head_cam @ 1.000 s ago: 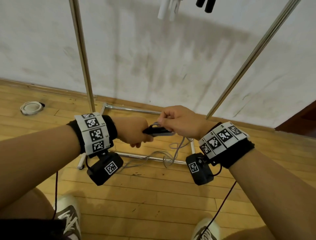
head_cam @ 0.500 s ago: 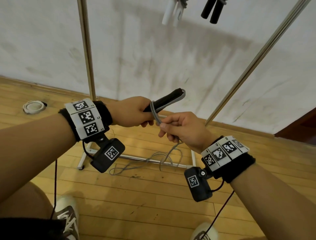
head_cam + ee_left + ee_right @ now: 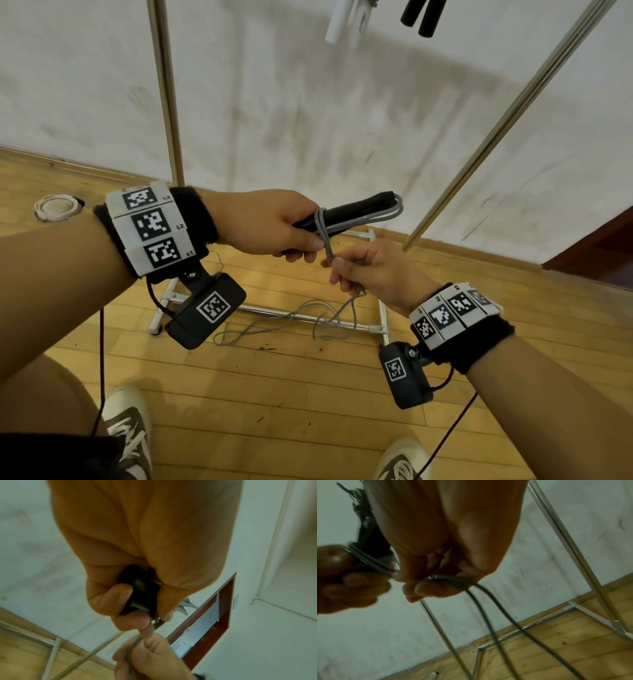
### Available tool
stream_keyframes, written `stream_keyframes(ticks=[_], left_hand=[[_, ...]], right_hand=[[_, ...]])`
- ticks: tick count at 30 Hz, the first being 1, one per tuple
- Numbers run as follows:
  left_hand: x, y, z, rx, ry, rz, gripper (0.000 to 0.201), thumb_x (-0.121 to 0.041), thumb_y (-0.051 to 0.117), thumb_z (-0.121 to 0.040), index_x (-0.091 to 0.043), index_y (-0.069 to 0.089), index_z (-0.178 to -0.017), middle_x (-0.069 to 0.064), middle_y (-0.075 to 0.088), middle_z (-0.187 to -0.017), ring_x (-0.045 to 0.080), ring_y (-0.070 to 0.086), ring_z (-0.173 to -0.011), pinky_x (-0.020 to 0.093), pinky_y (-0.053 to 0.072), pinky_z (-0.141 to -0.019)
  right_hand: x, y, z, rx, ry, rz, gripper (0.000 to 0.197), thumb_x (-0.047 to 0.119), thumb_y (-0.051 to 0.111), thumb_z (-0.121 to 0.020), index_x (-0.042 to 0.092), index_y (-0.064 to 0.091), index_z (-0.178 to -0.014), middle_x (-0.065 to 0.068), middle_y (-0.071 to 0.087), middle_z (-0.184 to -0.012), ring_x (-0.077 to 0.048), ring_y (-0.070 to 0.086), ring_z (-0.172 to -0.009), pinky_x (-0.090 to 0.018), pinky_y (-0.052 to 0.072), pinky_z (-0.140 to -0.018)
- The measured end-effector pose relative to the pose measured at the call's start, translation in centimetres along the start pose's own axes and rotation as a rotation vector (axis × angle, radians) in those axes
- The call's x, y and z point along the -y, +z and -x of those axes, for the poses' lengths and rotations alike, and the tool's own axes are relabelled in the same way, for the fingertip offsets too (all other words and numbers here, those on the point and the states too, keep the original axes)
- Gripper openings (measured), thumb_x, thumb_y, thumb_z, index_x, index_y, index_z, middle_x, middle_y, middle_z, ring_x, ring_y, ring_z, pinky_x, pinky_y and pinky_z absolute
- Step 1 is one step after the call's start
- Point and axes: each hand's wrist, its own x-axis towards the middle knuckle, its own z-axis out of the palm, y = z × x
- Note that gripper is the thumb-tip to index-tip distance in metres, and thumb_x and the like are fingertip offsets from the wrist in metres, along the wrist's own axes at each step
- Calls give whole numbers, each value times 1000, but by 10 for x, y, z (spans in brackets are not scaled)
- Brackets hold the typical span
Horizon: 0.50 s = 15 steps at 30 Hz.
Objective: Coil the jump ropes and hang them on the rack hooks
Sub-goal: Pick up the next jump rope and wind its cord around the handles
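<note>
Winding grey cord (image 3: pixel 323 236) around the paired black handles (image 3: pixel 356 210), my left hand (image 3: pixel 274 226) clamps them as a spool; my right hand (image 3: pixel 373 270) pinches the cord taut, its slack on the floor (image 3: pixel 274 377) beneath the rack (image 3: pixel 507 113).

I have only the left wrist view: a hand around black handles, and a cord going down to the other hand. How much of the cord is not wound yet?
Observer: Most of it. The head view shows a few turns of the grey cord around the black handles; the rest lies in loose loops on the floor by the rack's base bar.
Operator: How is it gripped lower down?
Observer: The right hand pinches it just below the left hand; two strands hang from its fingers.
Operator: Is anything hung already?
Observer: Yes, white handles and a second black pair hang above.
</note>
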Motion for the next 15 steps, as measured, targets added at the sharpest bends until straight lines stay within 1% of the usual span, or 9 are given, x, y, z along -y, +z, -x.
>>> stream_keyframes(ticks=[2, 4, 5, 7, 9, 10, 12, 13, 15], left_hand=[[-3, 1, 1, 10, 22, 37, 15, -19, 54, -102, -15, 61, -90, -12, 62, -61, 5, 52, -54, 17, 43, -57], [-6, 1, 1, 14, 36, 73, 15, -17, 54, -102, -15, 60, -89, -12, 62, -61, 6, 52, -54, 18, 43, -56], [-6, 0, 2, 15, 31, 87, 14, -17, 54, -102, -13, 60, -90, -10, 63, -62, 7, 52, -55, 19, 43, -57], [-7, 0, 2, 38, 15, 101, 12, -16, 55, -101, -8, 62, -95, -6, 64, -68, 11, 53, -58, 23, 44, -58], [-8, 2, 4, 87, 18, 76, 11, -16, 55, -100, -7, 62, -98, -2, 65, -71, 12, 54, -60, 24, 45, -59], [-9, 3, 4, 118, 27, 48, 10, -16, 56, -100, -12, 63, -94, -5, 64, -70, 11, 55, -59, 23, 45, -59], [-11, 5, 5, 186, 35, -29, 17, -18, 57, -100, -20, 61, -84, -8, 64, -65, 7, 55, -57, 18, 44, -58], [-11, 8, 5, 218, 24, -63, 17, -20, 57, -100, -20, 61, -83, -7, 65, -65, 7, 56, -57, 16, 44, -58], [-9, 14, 4, 285, -11, -114, 17, -24, 58, -99, -16, 62, -85, -4, 66, -66, 8, 57, -58, 13, 44, -59]], right_hand=[[-3, -2, -1, -46, 32, 15, 18, 29, 67, -87, 13, 74, -80, -4, 67, -62, -12, 55, -48, -21, 45, -46], [-8, -5, -1, -70, 10, 129, 31, 48, 62, -81, 20, 75, -79, 1, 62, -54, -12, 50, -43, -23, 42, -44], [-9, -6, -2, -73, -28, 183, 28, 49, 60, -83, 25, 75, -80, 5, 60, -53, -10, 49, -44, -25, 41, -46], [-12, -5, -4, -37, -106, 275, 13, 35, 59, -93, 37, 71, -87, 14, 60, -58, -2, 53, -51, -22, 44, -50], [-18, -5, -6, 0, -110, 322, 26, 16, 57, -98, 40, 65, -91, 14, 59, -66, 3, 56, -57, -16, 47, -55], [-22, -7, -6, 10, -50, 323, 27, 13, 56, -98, 37, 65, -91, 12, 59, -70, 3, 56, -58, -17, 48, -56], [-25, -16, -7, 45, 120, 372, 12, 17, 57, -96, 25, 67, -98, 8, 61, -82, 2, 54, -63, -20, 48, -62], [-25, -20, -7, 64, 188, 453, 11, 22, 59, -94, 22, 66, -102, 8, 61, -87, -1, 54, -69, -21, 47, -67], [-18, -22, -12, 143, 115, 643, 5, 30, 59, -92, 29, 62, -89, 12, 63, -82, -6, 55, -70, -26, 46, -71]])
